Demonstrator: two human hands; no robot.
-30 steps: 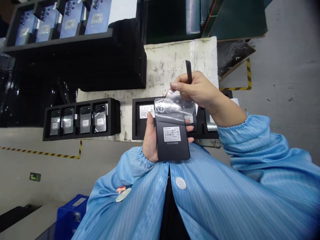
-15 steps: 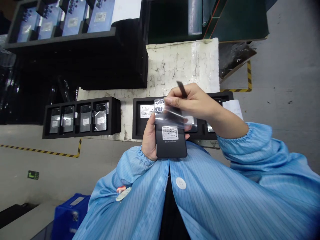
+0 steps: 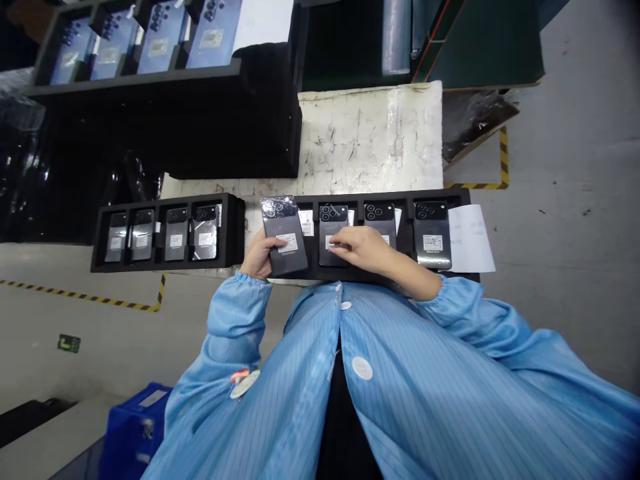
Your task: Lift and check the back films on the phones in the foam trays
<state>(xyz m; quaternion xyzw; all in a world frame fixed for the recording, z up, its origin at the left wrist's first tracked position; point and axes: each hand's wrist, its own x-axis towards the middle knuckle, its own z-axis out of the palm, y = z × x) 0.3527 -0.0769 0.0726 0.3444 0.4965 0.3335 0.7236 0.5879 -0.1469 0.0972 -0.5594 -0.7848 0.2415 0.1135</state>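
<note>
My left hand (image 3: 257,257) grips a dark smartphone (image 3: 294,260) by its left side, thumb across its back near a white label. The phone is tilted over the left end of a black foam tray (image 3: 408,232). Over a second smartphone (image 3: 333,217) lying in that tray is my right hand (image 3: 364,247), its fingers curled together at the phone's label. Whatever those fingers hold, if anything, is hidden. Further right in the tray lie a third smartphone (image 3: 379,213), partly behind my hand, and another smartphone (image 3: 433,233) in full view.
To the left stands a stack of black trays (image 3: 233,233) with several phones. Behind it, a taller stack of black trays (image 3: 265,120) holds blue phones (image 3: 159,40). A white sheet of paper (image 3: 473,237) sticks out at the right. The worn white board (image 3: 370,140) lies underneath.
My left hand has moved left with the phone, away from my body. My right hand has left the clear film on it and come down to a phone in the tray. The black strip is out of sight.
</note>
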